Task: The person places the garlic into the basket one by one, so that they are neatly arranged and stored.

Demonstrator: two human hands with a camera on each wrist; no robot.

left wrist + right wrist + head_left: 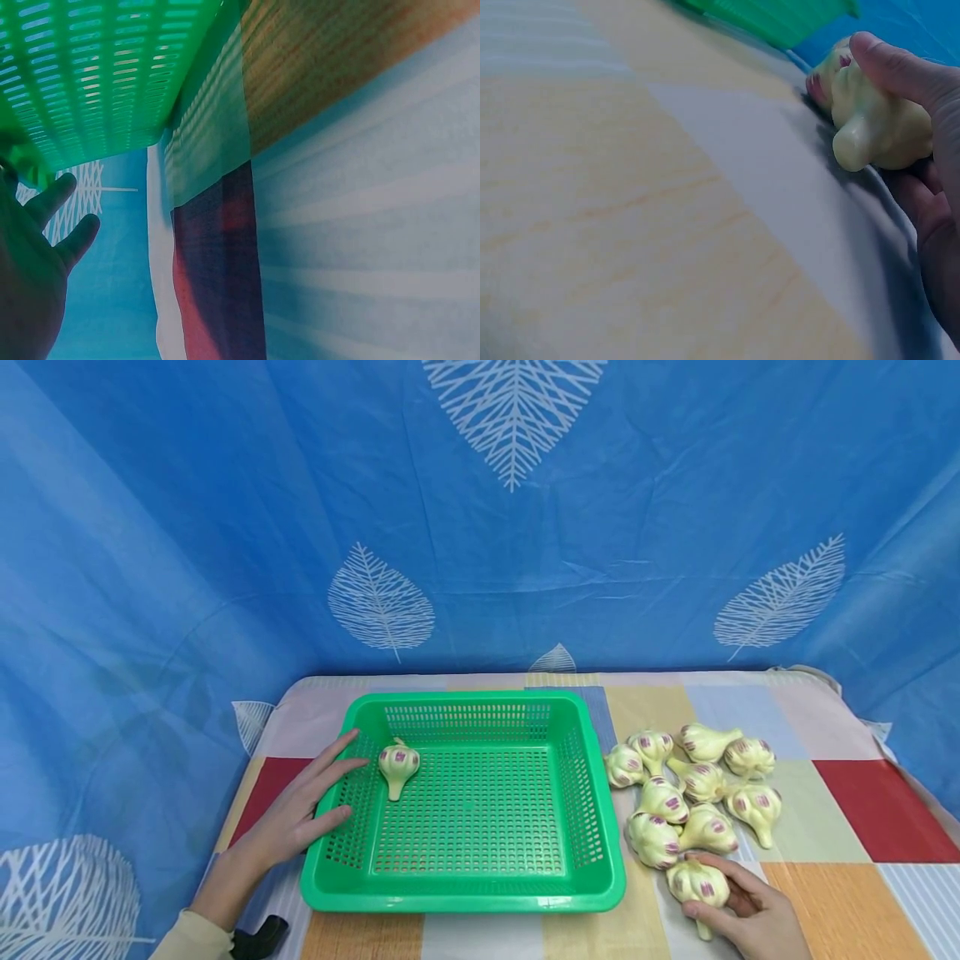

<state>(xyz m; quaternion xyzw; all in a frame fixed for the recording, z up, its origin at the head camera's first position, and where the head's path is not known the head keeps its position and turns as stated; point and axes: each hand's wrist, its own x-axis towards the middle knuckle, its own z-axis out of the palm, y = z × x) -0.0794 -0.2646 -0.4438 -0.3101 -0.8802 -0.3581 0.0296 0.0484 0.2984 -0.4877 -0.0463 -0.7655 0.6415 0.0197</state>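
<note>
My right hand (757, 910) grips a garlic bulb (697, 885) at the near edge of a pile, thumb on one side and fingers on the other. In the right wrist view, that hand's thumb (900, 71) lies over the pale bulb (885, 127), its stem end toward the camera. My left hand (300, 810) lies at the left rim of a green plastic basket (465, 903), fingers spread and fairly straight. Inside the basket, near its left wall, sits one garlic bulb (398, 767). From below, the left wrist view shows the basket's slotted side (90, 75) above the left hand (34, 262).
Several more garlic bulbs (703, 781) lie heaped just right of the basket. A patchwork tablecloth (855, 910) covers the table. Blue curtains with white leaf prints (510, 568) hang behind and at both sides. A black object (260, 937) shows by the left wrist.
</note>
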